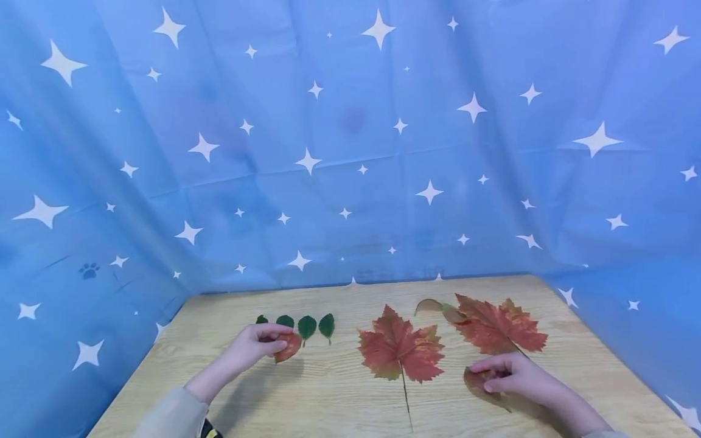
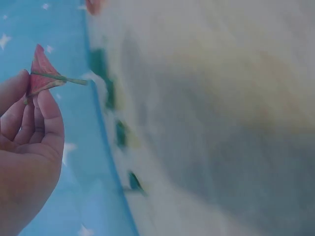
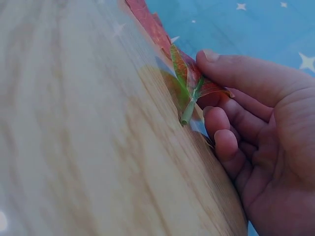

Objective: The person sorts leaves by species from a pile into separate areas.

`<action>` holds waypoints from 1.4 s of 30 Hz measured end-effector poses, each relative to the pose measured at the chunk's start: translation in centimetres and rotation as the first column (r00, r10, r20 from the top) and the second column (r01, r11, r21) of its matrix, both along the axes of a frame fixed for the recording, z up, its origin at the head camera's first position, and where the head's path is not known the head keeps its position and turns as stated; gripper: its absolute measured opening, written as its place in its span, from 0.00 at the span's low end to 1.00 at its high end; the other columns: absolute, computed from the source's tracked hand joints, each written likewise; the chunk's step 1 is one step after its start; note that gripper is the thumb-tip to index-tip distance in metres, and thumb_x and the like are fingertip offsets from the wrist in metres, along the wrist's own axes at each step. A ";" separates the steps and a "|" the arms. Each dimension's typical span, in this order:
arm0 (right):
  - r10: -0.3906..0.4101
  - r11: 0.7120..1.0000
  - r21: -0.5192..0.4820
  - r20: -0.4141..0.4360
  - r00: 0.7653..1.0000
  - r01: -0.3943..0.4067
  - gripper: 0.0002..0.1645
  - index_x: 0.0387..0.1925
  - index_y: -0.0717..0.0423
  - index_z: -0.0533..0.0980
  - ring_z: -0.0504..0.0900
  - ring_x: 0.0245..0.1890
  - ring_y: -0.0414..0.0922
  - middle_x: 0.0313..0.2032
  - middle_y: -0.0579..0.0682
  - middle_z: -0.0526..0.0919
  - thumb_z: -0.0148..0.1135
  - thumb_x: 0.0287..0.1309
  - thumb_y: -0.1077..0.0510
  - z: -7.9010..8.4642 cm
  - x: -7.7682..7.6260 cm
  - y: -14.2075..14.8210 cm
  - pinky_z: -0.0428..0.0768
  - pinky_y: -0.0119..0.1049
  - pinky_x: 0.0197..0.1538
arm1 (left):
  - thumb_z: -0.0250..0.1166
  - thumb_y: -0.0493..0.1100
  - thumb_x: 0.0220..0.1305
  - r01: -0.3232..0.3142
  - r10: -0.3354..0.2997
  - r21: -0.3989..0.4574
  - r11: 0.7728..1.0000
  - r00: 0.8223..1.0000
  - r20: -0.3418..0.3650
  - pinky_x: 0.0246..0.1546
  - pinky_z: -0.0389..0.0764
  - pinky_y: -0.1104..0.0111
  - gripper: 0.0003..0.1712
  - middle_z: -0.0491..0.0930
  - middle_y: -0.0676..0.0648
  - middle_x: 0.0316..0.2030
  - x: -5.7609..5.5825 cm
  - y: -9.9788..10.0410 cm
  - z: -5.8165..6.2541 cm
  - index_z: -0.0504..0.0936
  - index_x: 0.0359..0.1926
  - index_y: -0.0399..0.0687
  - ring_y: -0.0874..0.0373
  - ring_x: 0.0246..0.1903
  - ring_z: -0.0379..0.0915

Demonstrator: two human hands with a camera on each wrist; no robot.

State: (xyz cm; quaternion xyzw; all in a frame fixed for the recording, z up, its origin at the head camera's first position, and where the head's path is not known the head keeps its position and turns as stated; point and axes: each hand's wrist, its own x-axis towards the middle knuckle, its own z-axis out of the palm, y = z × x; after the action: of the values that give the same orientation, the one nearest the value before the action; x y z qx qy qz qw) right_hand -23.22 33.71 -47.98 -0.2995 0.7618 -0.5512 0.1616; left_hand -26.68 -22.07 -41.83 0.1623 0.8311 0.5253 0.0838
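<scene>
My left hand [image 1: 253, 348] pinches a small reddish-orange leaf [image 1: 288, 348] between thumb and fingers, raised above the left side of the table. In the left wrist view this leaf [image 2: 43, 73] looks folded, its green stem pointing right. Behind it are several dark green leaves [image 1: 307, 326] in a row, one partly hidden by my fingers. On the right, my right hand [image 1: 517, 378] pinches a small reddish-brown leaf [image 1: 477, 383] low over the wood. The right wrist view shows its green-tinged edge and thick green stem [image 3: 189, 109].
A red maple leaf [image 1: 401, 347] with a long dark stem lies mid-table. Another maple leaf [image 1: 501, 325] lies farther back right, beside a small curled leaf [image 1: 429, 305]. The wooden table [image 1: 328, 401] meets a blue star-patterned cloth [image 1: 350, 182] along its back and sides.
</scene>
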 end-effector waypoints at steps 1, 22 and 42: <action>-0.004 1.000 0.000 0.000 1.000 0.004 0.20 0.55 0.76 0.73 0.78 0.27 0.35 0.31 0.48 0.83 0.58 0.63 0.67 0.0 0.0 0.0 0.77 0.31 0.28 | 0.67 0.41 0.63 -0.011 0.011 -0.007 1.000 1.000 0.007 0.38 0.81 0.61 0.24 0.82 0.44 0.40 0.1 -0.6 -0.1 0.78 0.57 0.33 0.53 0.40 0.77; 0.053 0.998 -0.042 0.056 0.997 -0.051 0.22 0.56 0.79 0.70 0.82 0.31 0.40 0.35 0.53 0.85 0.56 0.65 0.68 0.3 -0.2 0.6 0.80 0.35 0.32 | 0.66 0.35 0.62 -0.243 0.249 -0.159 0.957 0.968 0.021 0.40 0.79 0.68 0.20 0.79 0.35 0.51 1.8 -11.1 -3.5 0.80 0.53 0.29 0.46 0.49 0.75; 0.025 1.000 -0.015 0.091 0.996 -0.023 0.22 0.56 0.80 0.69 0.82 0.33 0.39 0.40 0.54 0.86 0.55 0.66 0.67 0.8 -0.2 -0.2 0.80 0.35 0.34 | 0.69 0.34 0.57 -0.293 0.297 -0.422 0.858 0.953 -0.058 0.47 0.77 0.53 0.18 0.82 0.35 0.47 1.5 -12.2 -3.8 0.84 0.50 0.37 0.46 0.46 0.77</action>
State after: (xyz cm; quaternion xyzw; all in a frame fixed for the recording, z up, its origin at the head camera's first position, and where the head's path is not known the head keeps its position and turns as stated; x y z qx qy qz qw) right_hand -23.46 33.52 -47.17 -0.2842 0.7461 -0.5676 0.2010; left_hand -25.20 -34.32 -45.61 0.0086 0.9402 0.3383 0.0398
